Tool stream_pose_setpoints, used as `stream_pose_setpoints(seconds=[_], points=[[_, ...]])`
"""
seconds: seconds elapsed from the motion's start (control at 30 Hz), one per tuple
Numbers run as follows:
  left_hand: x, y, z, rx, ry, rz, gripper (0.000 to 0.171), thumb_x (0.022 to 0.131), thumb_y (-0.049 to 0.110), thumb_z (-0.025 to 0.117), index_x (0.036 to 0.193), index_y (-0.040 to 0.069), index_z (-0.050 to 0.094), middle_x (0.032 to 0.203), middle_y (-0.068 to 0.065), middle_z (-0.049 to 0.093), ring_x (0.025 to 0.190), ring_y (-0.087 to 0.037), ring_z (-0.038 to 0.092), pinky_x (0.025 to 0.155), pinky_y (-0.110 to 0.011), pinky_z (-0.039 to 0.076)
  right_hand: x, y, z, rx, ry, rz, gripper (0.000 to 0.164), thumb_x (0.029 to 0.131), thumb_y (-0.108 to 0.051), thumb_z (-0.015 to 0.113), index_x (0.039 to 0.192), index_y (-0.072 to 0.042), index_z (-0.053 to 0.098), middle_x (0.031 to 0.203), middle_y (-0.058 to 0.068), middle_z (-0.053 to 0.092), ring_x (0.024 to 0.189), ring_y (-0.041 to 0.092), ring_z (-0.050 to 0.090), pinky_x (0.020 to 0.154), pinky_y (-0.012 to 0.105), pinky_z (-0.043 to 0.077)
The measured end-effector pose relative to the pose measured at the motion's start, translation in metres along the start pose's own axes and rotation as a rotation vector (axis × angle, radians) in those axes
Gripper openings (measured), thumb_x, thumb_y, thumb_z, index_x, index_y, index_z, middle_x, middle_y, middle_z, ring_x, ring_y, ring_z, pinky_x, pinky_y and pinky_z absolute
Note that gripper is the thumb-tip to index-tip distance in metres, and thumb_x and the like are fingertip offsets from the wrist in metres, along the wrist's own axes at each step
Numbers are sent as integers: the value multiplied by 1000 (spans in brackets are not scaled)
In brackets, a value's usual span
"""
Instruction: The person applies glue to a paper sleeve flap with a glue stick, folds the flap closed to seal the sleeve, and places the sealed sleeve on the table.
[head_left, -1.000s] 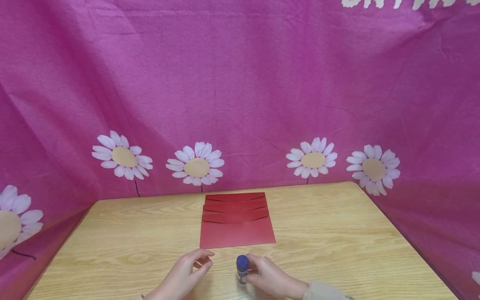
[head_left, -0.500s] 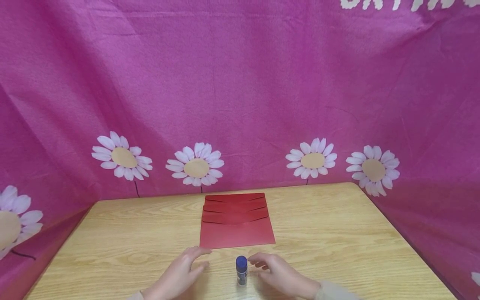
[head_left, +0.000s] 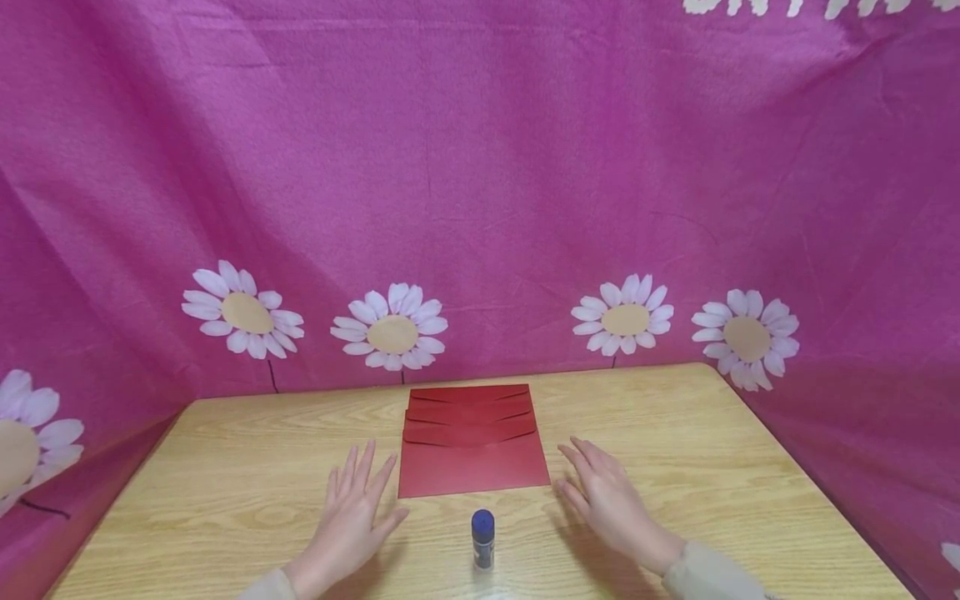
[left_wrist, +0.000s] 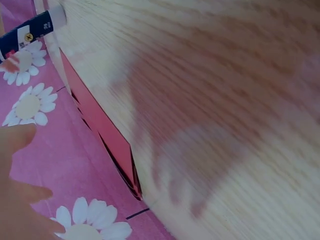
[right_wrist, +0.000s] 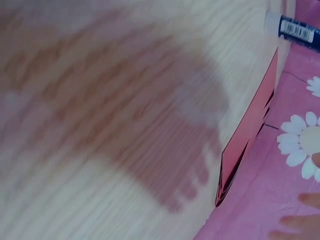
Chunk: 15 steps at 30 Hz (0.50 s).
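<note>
Several red envelopes lie overlapped in a stack on the wooden table, their flap edges showing toward the back. In front of them a glue stick with a blue cap stands upright. To the left of the stack my left hand hovers with its fingers spread, holding nothing. My right hand is off the stack's right side, fingers extended and also holding nothing. Both wrist views show the hands' shadows on the wood, the edge of the envelopes, and the glue stick beyond.
The light wooden table has a rounded far corner at the right. Behind and beside it hangs a pink cloth with white daisies on it. White lettering shows at the upper right.
My right hand has let go of the glue stick and moved right and forward. The left hand has moved slightly left and spread its fingers. The envelopes have stayed put.
</note>
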<state>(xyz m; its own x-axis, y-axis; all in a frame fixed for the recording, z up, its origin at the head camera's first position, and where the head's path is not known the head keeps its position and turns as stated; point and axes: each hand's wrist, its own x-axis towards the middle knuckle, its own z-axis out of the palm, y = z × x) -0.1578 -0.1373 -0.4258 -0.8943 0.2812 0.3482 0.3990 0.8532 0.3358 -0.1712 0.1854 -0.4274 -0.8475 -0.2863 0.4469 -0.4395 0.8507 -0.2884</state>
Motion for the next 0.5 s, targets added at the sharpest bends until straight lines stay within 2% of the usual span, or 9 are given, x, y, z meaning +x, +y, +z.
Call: stream_pose_setpoints(seconds=[0.1,0.23,0.5], points=[[1,-2,1,14,-10,-41,65,80,35,62,134,8,38,143,-22,14,130,-42,6,98,-62,2,0,4,0,-49,-8,-7,53,82,-24,62,127,-3,44,131,24,38,118,43,35,96,58,24],[3,-3,1,20,-17,-84,66,81,42,58,135,10,37,144,-21,12,130,-41,3,98,-62,-2,0,5,1,-62,-50,18,60,83,-31,60,133,-7,38,138,23,27,123,46,26,98,61,14],[5,-4,2,10,-75,-138,68,83,48,52,138,13,31,146,-18,5,132,-38,-3,99,-59,-8,0,3,0,-81,-100,37,66,83,-36,58,138,-11,30,143,21,17,125,46,20,99,62,8]])
